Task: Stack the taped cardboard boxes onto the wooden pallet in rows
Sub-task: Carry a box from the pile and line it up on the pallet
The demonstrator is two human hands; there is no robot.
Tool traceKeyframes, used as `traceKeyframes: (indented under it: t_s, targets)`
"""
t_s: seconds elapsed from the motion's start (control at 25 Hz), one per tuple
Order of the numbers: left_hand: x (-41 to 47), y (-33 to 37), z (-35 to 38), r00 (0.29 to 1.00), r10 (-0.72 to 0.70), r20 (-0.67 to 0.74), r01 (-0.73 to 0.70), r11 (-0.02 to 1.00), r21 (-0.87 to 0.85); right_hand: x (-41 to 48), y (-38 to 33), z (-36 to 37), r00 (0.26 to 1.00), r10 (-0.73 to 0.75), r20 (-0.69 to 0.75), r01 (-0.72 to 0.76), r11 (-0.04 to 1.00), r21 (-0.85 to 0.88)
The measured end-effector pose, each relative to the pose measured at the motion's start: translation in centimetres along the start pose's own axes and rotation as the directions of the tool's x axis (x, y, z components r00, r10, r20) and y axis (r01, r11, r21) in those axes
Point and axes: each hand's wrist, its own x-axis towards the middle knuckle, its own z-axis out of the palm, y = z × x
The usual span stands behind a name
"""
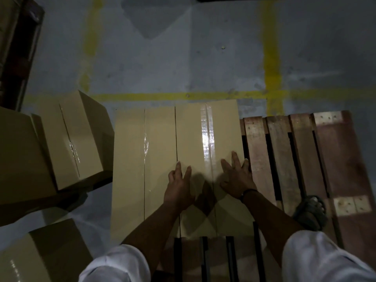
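Head view looks steeply down on a slatted reddish-brown wooden pallet (278, 159) that fills the right side and lower centre of the frame. Two sealed boxes stand side by side on its left part, touching along a dark seam. The right tan cardboard box (193, 135) sits in the middle of the frame, with a strip of glossy clear tape (207, 135) running down its top. The left tan cardboard box (130, 159) beside it carries its own tape line.

Both hands lie on top of the right tan cardboard box, just below the frame's centre. The left hand (179, 186) is palm down with its fingers straight and spread, the fingertips close to the seam between the two boxes; it grips nothing. The right hand (237, 180) is likewise flat with its fingers splayed, its outermost finger at the box's right edge next to the pallet slats; it grips nothing either. A thin black band (247, 193) circles the right wrist.

At lower right a foot in a dark sandal (311, 212) rests on the pallet. White cloth (325, 261) shows along the bottom edge.

At the left of the frame, off the pallet, are more tan boxes: a tilted taped box (71, 139), a shadowed box (18, 159) touching it, and a lower-left box (40, 255). The grey floor (162, 58) carries yellow painted lines (162, 96).
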Motion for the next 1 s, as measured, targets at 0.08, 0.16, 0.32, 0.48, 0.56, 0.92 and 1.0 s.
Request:
traceKeyframes:
  t_s: [0.08,0.16,0.32,0.48,0.56,0.92,1.0]
  targets:
    - [-1.1,-0.2,0.3,1.0,-0.004,0.029,0.003,1.0,0.025,-0.5,-0.2,0.1,0.999,0.032,0.013,-0.033,0.999,0.039]
    - [-2.1,-0.6,0.8,0.998,0.007,0.054,-0.011,0.998,0.068,-1.3,-0.2,0.7,0.997,0.077,0.011,-0.077,0.993,0.085]
    - [-4.6,-1.8,2.4,0.988,0.062,0.145,-0.082,0.987,0.135,-4.0,0.2,2.7,0.979,0.203,0.016,-0.201,0.955,0.218]
    - [-6.3,-3.1,4.1,0.975,0.093,0.202,-0.138,0.965,0.223,-5.7,0.3,4.3,0.966,0.247,0.074,-0.258,0.931,0.259]
    - [-7.2,-3.5,4.6,0.963,0.092,0.253,-0.151,0.963,0.224,-6.5,0.2,4.4,0.968,0.238,0.081,-0.251,0.937,0.242]
    - [-16.0,-2.8,0.0,0.907,0.21,0.365,-0.316,0.912,0.261,-18.9,-6.5,0.6,0.968,0.251,0.001,-0.245,0.94,0.236]
    - [-19.2,-3.4,-1.9,0.896,0.251,0.366,-0.368,0.88,0.298,-23.1,-8.2,0.8,0.946,0.323,-0.03,-0.294,0.892,0.344]
